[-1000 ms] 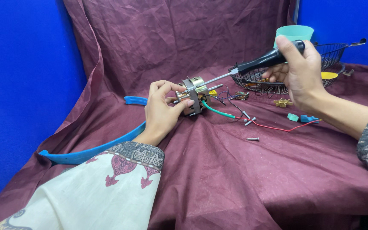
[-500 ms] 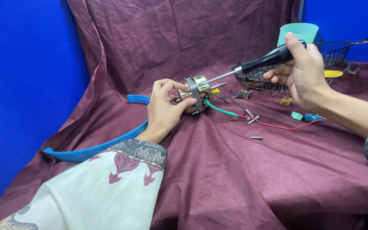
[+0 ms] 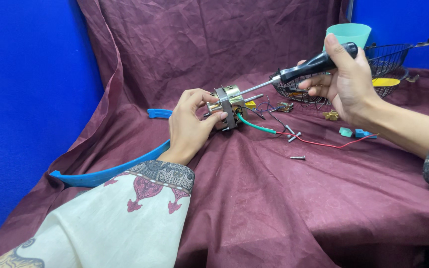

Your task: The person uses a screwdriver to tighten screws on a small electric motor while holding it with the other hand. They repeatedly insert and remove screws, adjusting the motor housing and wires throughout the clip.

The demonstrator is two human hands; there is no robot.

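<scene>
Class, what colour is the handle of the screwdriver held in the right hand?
Black, seen in the head view: the screwdriver handle in the right hand.

Place: small repair or recording bench, improvised rather than a fitted workshop; not a kitchen or office
Surface: table draped in a wrinkled maroon cloth [image 3: 284, 208], pulled up behind as a backdrop
Walls: plain blue panels [image 3: 26, 99] on left and upper right; booth-like enclosure
Tool evidence: black-handled screwdriver [image 3: 304, 67] at a small electric motor [image 3: 229, 104] with a metal frame
Loose parts: screws [image 3: 298, 158] on the cloth; red wire [image 3: 323, 144] and green wire [image 3: 254, 126]; small blue connectors [image 3: 353, 132]
Storage: black wire basket [image 3: 388, 59] holding parts; teal plastic cup [image 3: 348, 33] behind it
Other: curved blue plastic piece [image 3: 105, 173] lying at left
</scene>
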